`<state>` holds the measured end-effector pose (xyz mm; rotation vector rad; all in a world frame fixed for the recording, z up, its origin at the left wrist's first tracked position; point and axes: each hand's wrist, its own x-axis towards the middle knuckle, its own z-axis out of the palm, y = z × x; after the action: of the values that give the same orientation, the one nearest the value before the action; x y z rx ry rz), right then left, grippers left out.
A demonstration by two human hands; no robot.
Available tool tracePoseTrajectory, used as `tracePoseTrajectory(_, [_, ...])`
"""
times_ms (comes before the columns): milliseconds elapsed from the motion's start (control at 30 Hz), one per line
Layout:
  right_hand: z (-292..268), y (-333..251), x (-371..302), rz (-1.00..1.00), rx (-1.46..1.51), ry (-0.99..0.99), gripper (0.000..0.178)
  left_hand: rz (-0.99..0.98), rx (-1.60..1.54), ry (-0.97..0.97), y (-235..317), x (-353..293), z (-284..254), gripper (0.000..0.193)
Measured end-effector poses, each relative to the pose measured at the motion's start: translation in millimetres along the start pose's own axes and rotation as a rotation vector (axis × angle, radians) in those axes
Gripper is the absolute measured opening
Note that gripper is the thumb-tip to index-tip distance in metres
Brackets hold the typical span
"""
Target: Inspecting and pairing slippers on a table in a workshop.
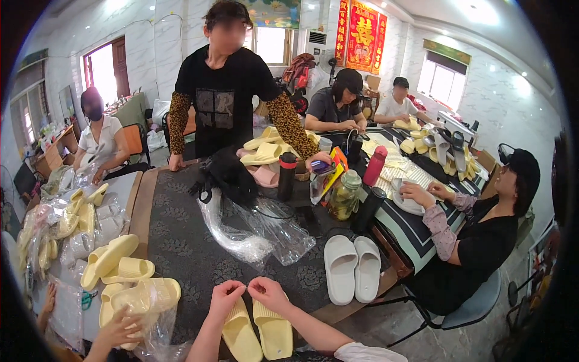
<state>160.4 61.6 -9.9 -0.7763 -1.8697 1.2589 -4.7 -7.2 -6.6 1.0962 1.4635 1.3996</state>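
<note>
A pair of pale yellow slippers [274, 335] lies at the table's near edge, toes pointing away from me. Above their ridged straps, my left hand [227, 298] and my right hand [270, 294] almost meet, the fingers of each pinched together. Whatever is between the fingertips is too small to make out. Just right of them, a pair of light grey slippers [341, 271] rests side by side. Beyond my hands, clear plastic bags [244, 244] lie crumpled on the dark patterned tablecloth [175, 211].
At the lower left, a co-worker's hand [123, 329] touches bagged yellow slippers [148, 295]; green scissors [88, 300] lie nearby. A black tumbler [286, 176], glass jar [347, 196] and pink bottle [375, 165] stand farther back. A standing person [226, 90] reaches across; others sit around the tables.
</note>
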Motion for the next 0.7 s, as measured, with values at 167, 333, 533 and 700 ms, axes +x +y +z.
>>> tracePoseTrajectory(167, [2.5, 6.4, -0.4, 0.050, 0.078, -0.017, 0.013, -0.010, 0.009, -0.027, -5.9, 3.2, -0.8, 0.011])
tracePoseTrajectory(333, [2.2, 10.5, 0.1, 0.045, 0.039, -0.023, 0.013, -0.023, 0.039, -0.053, -3.8, 3.6, -1.6, 0.013])
tracePoseTrajectory(533, [3.5, 6.6, -0.6, 0.028, -0.040, 0.004, 0.013, -0.012, 0.116, -0.037, -3.5, 3.7, -0.1, 0.013])
tracePoseTrajectory(700, [7.2, 3.5, 1.3, 0.087, 0.043, 0.033, 0.013, -0.012, 0.041, 0.024, 2.8, 1.3, 4.6, 0.012])
